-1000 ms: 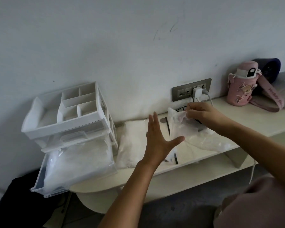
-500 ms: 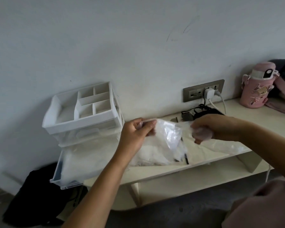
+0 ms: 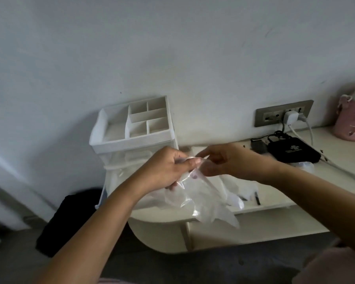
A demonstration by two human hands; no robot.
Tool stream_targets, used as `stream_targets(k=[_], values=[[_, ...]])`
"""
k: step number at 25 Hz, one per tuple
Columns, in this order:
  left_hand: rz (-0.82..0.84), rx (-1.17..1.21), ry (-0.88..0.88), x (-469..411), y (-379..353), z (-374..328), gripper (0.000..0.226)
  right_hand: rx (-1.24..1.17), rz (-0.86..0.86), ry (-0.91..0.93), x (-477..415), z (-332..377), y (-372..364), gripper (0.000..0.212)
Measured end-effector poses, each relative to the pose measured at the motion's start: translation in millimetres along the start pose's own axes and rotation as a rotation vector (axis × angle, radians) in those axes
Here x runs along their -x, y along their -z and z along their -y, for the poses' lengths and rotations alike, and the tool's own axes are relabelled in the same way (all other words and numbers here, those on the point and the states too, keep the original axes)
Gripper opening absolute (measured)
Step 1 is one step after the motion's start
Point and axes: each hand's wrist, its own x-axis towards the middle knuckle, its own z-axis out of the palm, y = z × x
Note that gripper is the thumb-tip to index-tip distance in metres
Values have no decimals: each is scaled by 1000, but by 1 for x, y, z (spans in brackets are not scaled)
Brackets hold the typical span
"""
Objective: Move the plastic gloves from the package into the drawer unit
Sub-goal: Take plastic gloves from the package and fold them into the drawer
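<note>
Pale shelf, package dangling from left hand and right hand

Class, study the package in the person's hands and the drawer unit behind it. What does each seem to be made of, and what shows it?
Package: thin clear plastic film, glossy; it is see-through, creased and glints with light. Drawer unit: likely rigid plastic; its top tray is opaque matte white with moulded dividers, and the drawers below look translucent.

Pale wall; cream desk; floor perhaps grey.
</note>
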Motion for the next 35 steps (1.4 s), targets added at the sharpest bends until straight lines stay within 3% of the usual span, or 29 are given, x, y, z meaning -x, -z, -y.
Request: stream_targets(k=[2,4,6,10,15,18,21,23,25,27,31,35], values=[[-52,2,8,7,14,12,31,-121,5,-38,-11,6,-6,20],[-113,44,33,11,28,31,29,-285,-44,-123,-24,13,-13,25],[-180,122,76,12,40,55,26,-282,-117,-192,-41,21,-24,26],[-349,240,191,10,51,95,27,151,-308,-156,-75,25,-40,26],[-435,347,351,4,53,125,31,424,-479,2,-101,33,-63,26],[-453,274,400,3,50,135,31,604,-578,71,-106,39,-72,23],[-488,121,439,-1,52,139,31,680,-738,307,-93,47,-95,18],[-484,-21,447,-4,53,140,35,575,-604,390,-86,55,-115,11],[-497,-89,431,-6,53,143,37,463,-280,301,-93,55,-129,27],[-533,-116,381,-7,50,146,37,483,-67,165,-108,44,-133,42],[-499,-353,318,-8,45,149,34,603,63,58,-125,25,-136,46],[-547,-524,314,-6,46,141,28,680,115,29,-134,21,-141,65]])
